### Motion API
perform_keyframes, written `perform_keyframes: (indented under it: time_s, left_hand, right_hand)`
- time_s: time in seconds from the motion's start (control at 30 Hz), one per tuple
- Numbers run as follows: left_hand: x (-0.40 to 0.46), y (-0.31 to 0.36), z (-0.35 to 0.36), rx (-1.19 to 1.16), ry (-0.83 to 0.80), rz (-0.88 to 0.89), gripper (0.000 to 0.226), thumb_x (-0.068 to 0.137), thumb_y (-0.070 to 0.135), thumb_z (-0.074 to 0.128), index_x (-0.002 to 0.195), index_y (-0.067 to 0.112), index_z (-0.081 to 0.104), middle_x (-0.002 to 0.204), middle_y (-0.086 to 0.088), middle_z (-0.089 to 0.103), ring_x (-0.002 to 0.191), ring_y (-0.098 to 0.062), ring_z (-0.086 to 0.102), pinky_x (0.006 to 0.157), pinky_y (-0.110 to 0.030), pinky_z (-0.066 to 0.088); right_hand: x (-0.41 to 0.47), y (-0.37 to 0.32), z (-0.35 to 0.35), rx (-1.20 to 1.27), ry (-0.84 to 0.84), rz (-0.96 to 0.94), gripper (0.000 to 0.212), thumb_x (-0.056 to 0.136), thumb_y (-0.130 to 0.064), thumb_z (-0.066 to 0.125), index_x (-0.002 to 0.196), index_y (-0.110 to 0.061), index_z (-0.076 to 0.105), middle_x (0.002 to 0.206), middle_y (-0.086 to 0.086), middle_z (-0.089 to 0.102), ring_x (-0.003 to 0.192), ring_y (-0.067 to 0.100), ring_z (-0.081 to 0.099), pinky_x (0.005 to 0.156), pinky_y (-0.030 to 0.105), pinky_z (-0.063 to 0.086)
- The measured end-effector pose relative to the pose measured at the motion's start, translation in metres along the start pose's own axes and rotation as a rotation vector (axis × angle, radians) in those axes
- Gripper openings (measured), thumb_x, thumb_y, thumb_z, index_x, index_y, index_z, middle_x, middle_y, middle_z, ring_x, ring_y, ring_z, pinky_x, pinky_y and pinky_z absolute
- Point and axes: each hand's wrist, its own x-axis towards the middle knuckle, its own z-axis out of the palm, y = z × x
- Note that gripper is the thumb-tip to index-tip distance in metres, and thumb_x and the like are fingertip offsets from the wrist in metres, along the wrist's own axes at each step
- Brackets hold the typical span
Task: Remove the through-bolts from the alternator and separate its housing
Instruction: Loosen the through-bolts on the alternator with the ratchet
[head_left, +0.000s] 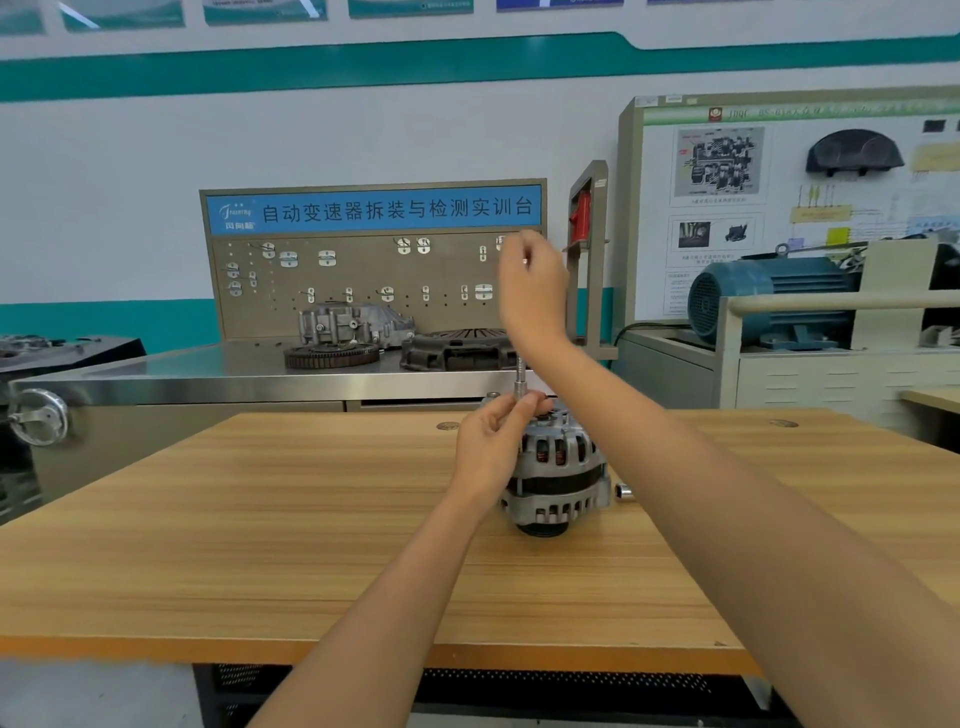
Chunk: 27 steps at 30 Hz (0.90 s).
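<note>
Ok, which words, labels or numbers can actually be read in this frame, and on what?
"自动变速器拆装与检测实训台": blue banner atop the pegboard.
Logo at the banner's left: too blurred.
Training board heading, captions: too blurred.
Wall posters: unreadable.
Alternator: no text visible.

I saw a matt cast-metal alternator (558, 467) on a smooth wood-grain table (311, 519), behind it a glossy stainless-steel bench (208, 382).

We see a white wall (363, 135) with teal bands behind a wooden table (260, 519). Beyond the table stands a steel bench (208, 371) with a pegboard (363, 280) under a blue sign (374, 210). At right, a display panel (779, 208) rises behind a blue motor (769, 296).
</note>
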Motion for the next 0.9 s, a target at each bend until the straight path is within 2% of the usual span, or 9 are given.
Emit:
perform_keyframes:
  time_s: [0.07,0.13,0.2,0.3,0.37,0.43,0.57,0.73,0.9]
  left_hand:
    - [0.001,0.0,0.0,-0.028,0.016,-0.01,0.017,0.097,0.014,0.054,0.095,0.021,0.069,0.088,0.01,0.072,0.082,0.008,0.065,0.073,-0.007,0.047]
    - [0.001,-0.001,0.001,-0.058,0.049,-0.031,0.016,0.096,0.011,0.056,0.095,0.017,0.07,0.086,0.007,0.072,0.079,0.006,0.065,0.069,-0.009,0.047]
    - [0.001,-0.001,0.002,-0.062,0.058,-0.038,0.015,0.095,0.011,0.056,0.1,0.012,0.07,0.088,0.006,0.073,0.08,0.006,0.065,0.069,-0.009,0.047]
    - [0.0,0.0,0.002,-0.04,0.037,-0.029,0.014,0.095,0.015,0.057,0.102,0.014,0.069,0.095,0.005,0.073,0.088,0.004,0.066,0.078,-0.01,0.049]
    - [0.0,0.001,0.002,-0.023,0.027,-0.025,0.013,0.096,0.018,0.056,0.097,0.02,0.069,0.095,0.007,0.073,0.09,0.004,0.066,0.082,-0.01,0.047]
    - [0.001,0.001,0.001,-0.021,0.015,-0.033,0.015,0.097,0.02,0.054,0.101,0.019,0.069,0.097,0.008,0.073,0.09,0.008,0.064,0.079,-0.004,0.045]
    - [0.002,0.0,0.0,-0.031,0.0,-0.042,0.02,0.098,0.02,0.052,0.113,0.016,0.065,0.099,0.009,0.071,0.087,0.014,0.062,0.073,0.001,0.043]
    - [0.001,0.001,-0.003,-0.026,-0.002,-0.046,0.022,0.097,0.017,0.054,0.114,0.011,0.066,0.105,0.001,0.072,0.091,0.011,0.064,0.079,-0.003,0.044]
    - [-0.002,0.003,-0.004,-0.054,-0.01,-0.063,0.015,0.095,0.017,0.057,0.102,0.02,0.07,0.104,0.001,0.073,0.105,-0.007,0.065,0.096,-0.023,0.045]
  right_hand:
    - [-0.01,0.014,0.003,-0.624,0.084,-0.252,0.012,0.088,-0.023,0.048,0.09,-0.013,0.054,0.089,0.0,0.051,0.09,0.018,0.049,0.1,0.04,0.035]
    - [-0.013,0.023,0.004,-0.933,0.139,-0.323,0.028,0.082,-0.027,0.05,0.105,-0.012,0.055,0.104,0.007,0.052,0.106,0.026,0.046,0.111,0.045,0.019]
    - [-0.011,0.02,0.004,-0.871,0.143,-0.308,0.027,0.082,-0.027,0.049,0.104,-0.012,0.056,0.103,0.005,0.052,0.107,0.025,0.046,0.112,0.044,0.017]
    - [-0.004,0.011,0.003,-0.508,0.088,-0.191,0.01,0.089,-0.021,0.047,0.084,-0.014,0.052,0.088,-0.003,0.048,0.095,0.016,0.043,0.107,0.041,0.027]
    - [0.001,0.004,0.0,-0.191,0.048,-0.035,0.024,0.094,-0.018,0.043,0.071,-0.013,0.045,0.076,-0.005,0.045,0.081,0.013,0.043,0.084,0.033,0.04]
    - [0.007,-0.001,-0.003,0.113,0.008,0.172,0.033,0.095,-0.016,0.038,0.063,-0.012,0.044,0.069,-0.005,0.046,0.069,0.007,0.044,0.067,0.024,0.037]
    - [0.017,-0.003,-0.01,0.512,-0.073,0.346,0.044,0.098,-0.018,0.03,0.057,-0.01,0.043,0.064,0.005,0.054,0.073,0.014,0.056,0.067,0.02,0.042]
    - [0.013,0.002,0.002,0.269,-0.067,0.255,0.038,0.095,-0.011,0.034,0.059,-0.013,0.047,0.076,0.007,0.055,0.074,0.015,0.048,0.066,0.023,0.037]
    - [0.007,0.004,0.008,0.138,-0.019,0.111,0.036,0.093,-0.004,0.037,0.06,-0.015,0.044,0.06,-0.004,0.042,0.053,0.002,0.037,0.049,0.009,0.033]
